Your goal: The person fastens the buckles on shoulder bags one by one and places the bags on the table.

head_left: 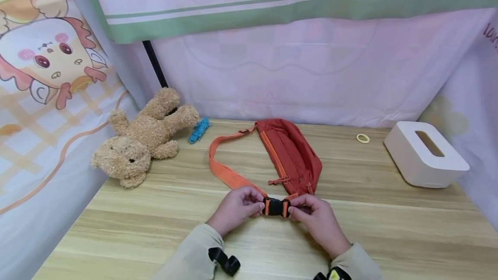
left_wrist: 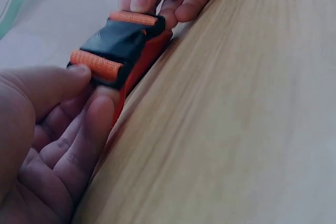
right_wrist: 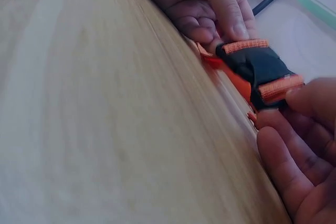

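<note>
A black side-release buckle (head_left: 276,207), its two halves joined, is held up just above the table between my hands. My left hand (head_left: 239,209) pinches its left end between thumb and fingers, where the orange strap (head_left: 227,175) loops through. At the other end, my right hand (head_left: 317,219) pinches the buckle the same way. Both wrist views show the dark buckle body (left_wrist: 114,39) with orange webbing (right_wrist: 281,87) wrapped at each end. Behind the hands lies a red waist bag (head_left: 289,154), its strap curving out to the left.
On the left a brown teddy bear (head_left: 144,137) lies on its back beside a blue bundle of cord (head_left: 199,130). A pale yellow ring (head_left: 363,138) and a white tissue box (head_left: 426,154) are at the right. Curtains hang behind the wooden table (head_left: 155,219).
</note>
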Tool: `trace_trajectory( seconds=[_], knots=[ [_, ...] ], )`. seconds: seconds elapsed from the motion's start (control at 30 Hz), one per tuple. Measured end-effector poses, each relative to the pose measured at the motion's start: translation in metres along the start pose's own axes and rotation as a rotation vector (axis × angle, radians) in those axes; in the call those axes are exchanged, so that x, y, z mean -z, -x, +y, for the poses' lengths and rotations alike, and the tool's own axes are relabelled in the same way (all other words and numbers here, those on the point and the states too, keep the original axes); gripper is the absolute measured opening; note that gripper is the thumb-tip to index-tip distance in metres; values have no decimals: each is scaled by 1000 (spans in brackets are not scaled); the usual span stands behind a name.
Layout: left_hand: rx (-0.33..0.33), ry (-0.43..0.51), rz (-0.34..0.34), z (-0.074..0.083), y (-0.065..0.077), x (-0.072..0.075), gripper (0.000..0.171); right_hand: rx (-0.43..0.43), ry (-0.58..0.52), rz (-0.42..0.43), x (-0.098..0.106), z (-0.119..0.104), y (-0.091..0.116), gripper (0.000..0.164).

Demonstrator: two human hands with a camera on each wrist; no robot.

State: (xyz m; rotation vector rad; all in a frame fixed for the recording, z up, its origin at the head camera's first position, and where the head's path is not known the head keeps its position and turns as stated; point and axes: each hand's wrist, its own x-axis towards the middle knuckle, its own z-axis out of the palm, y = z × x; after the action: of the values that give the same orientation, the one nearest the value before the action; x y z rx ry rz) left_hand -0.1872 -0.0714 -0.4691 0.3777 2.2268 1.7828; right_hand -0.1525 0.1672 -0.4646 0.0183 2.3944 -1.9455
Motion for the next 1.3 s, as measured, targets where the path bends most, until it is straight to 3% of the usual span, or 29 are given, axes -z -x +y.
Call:
trace_trajectory(
  seconds=[0.6, 0.9, 1.3],
  knots=[
    [-32, -42, -11, 2, 1, 1, 8, -26, 34, -17, 0, -5, 1, 11],
    [-17, -49, -17, 3, 3, 0, 9, -35, 97, -6, 2, -2, 2, 11],
    [12, -43, -26, 4, 6, 3, 11, -15, 78, -31, 3, -1, 2, 13]
  ],
)
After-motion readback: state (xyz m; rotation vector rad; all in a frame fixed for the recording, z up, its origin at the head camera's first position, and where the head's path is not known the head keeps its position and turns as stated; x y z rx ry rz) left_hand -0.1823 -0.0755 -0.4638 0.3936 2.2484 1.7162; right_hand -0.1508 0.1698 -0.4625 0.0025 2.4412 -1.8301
